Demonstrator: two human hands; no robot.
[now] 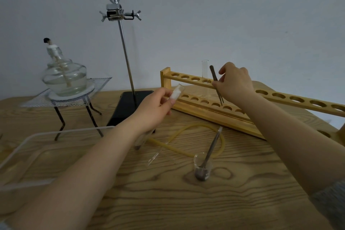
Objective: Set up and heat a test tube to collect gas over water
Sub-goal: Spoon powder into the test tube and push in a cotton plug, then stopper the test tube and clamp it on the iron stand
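At the far left edge of the wooden worktop lies a clear plastic tray. Behind it a glass spirit lamp, uncapped and with a blackened wick, sits on wire gauze over a tripod. To its right stands a retort stand with a black base, its clamp high on the rod and holding nothing.

The left hand grips a test tube, fingers curled round its middle. The tube is tilted, its mouth up and to the right past the fingertips, and a white cotton plug shows inside the mouth; the lower end passes under the wrist, with dark powder at the bottom.

On the worktop near it lie a yellow rubber tube joined to a glass tube, and a small beaker with a metal spatula leaning in it.

The right hand pinches dark tweezers between thumb and fingers, tips pointing down over the wooden rack, just beside the tube's mouth but apart from it. A second, empty test tube stands upright in the rack.
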